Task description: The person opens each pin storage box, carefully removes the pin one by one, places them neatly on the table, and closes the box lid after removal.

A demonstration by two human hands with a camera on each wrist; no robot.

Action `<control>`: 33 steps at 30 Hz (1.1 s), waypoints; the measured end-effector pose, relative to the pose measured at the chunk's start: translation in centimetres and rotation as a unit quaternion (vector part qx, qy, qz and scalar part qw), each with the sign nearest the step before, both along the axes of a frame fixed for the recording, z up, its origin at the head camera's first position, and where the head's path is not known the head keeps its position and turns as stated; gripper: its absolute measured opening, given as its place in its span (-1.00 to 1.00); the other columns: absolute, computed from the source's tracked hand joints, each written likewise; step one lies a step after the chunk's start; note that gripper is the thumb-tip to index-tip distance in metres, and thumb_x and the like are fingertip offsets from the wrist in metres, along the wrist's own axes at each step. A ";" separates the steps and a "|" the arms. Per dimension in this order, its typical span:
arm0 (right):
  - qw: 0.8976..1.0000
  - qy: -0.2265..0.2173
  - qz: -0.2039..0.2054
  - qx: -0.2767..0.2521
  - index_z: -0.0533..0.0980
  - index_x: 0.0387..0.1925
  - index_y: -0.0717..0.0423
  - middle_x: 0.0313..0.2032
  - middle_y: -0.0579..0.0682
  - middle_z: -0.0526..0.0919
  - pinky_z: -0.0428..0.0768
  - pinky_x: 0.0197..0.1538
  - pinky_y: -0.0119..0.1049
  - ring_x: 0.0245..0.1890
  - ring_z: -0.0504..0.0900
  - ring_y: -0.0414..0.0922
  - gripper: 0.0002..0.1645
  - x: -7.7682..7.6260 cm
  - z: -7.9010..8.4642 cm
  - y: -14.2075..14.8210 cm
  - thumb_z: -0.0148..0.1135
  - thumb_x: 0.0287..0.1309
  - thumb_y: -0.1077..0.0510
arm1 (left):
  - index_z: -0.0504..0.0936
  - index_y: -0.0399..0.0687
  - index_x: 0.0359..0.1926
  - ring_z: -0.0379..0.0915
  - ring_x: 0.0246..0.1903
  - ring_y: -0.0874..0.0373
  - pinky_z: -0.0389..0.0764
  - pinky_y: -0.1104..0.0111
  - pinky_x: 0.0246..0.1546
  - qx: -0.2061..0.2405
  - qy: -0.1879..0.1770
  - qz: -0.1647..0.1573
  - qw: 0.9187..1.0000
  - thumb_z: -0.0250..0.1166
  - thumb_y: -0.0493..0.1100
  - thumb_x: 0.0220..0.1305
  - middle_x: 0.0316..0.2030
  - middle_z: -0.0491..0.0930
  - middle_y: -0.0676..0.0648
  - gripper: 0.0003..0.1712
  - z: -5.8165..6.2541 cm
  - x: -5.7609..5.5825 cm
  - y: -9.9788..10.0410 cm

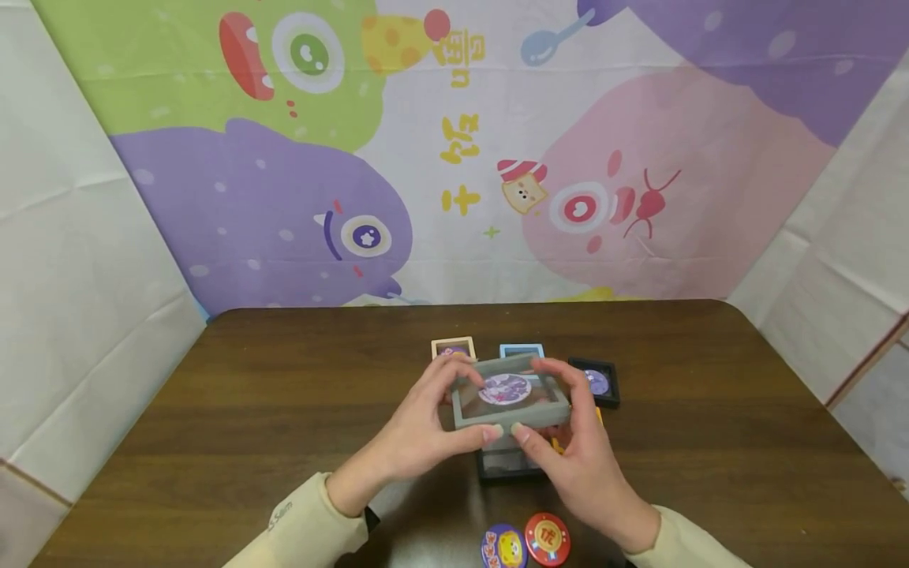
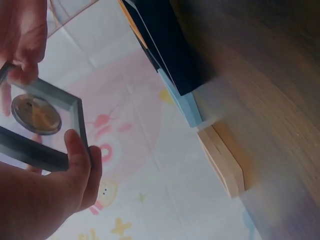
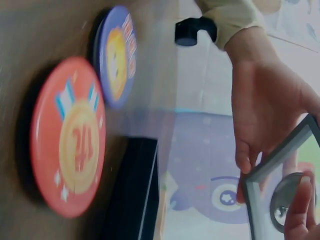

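A grey display frame (image 1: 534, 416) with a clear window is held up above the table, tilted. Inside the window sits a round badge (image 1: 506, 389) with a purple and white picture; its metal back (image 3: 286, 202) shows in the right wrist view. My left hand (image 1: 419, 422) grips the frame's left side, thumb on the near edge and fingers at the far side. My right hand (image 1: 585, 457) grips the right side likewise, its thumb beside the left one. In the left wrist view the badge hangs in the see-through middle, touching neither rim.
Behind the hands stand a beige frame (image 1: 452, 342), a blue frame (image 1: 521, 348) and a black frame (image 1: 615, 386) with a badge. Another black frame (image 1: 511, 467) lies below, partly hidden. Nearest me are a purple badge (image 1: 506, 546) and a red badge (image 1: 548, 539). A cartoon cloth hangs behind.
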State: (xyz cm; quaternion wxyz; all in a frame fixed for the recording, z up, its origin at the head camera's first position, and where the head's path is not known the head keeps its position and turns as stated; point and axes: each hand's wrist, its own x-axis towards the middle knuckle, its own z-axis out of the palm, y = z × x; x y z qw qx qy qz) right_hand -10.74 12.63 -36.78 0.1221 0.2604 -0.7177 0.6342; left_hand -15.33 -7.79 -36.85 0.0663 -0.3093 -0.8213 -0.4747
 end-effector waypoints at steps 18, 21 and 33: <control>0.992 -0.076 0.075 -0.063 -0.14 0.42 -0.13 0.29 0.23 0.08 0.46 0.01 -0.13 0.20 0.32 0.01 -0.02 -0.1 -0.1 0.3 0.10 0.10 0.37 | 0.40 -0.02 -0.15 0.22 0.07 0.09 0.35 0.14 -0.22 0.067 -0.019 -0.021 0.997 0.38 -0.04 -0.08 0.13 0.30 -0.10 -0.53 2.8 2.1 0.4; 0.994 -0.072 0.058 -0.054 -0.14 0.42 -0.16 0.29 0.20 0.09 0.46 0.02 -0.15 0.21 0.30 0.03 0.00 0.0 -0.2 0.3 0.12 0.09 0.36 | 0.39 0.08 -0.15 0.20 0.09 0.12 0.36 0.13 -0.21 0.058 -0.012 -0.025 0.998 0.40 0.04 -0.11 0.15 0.29 -0.02 -0.50 1.6 1.4 0.2; 0.995 -0.090 0.042 -0.025 -0.19 0.43 -0.28 0.36 0.07 0.00 0.34 0.12 -0.24 0.22 0.27 -0.02 0.03 -0.4 -0.5 0.5 0.14 0.11 0.30 | 0.40 0.27 -0.12 0.17 0.14 0.21 0.38 0.12 -0.13 0.026 -0.001 -0.010 1.000 0.42 0.20 -0.17 0.19 0.24 0.10 -0.43 0.9 0.9 0.1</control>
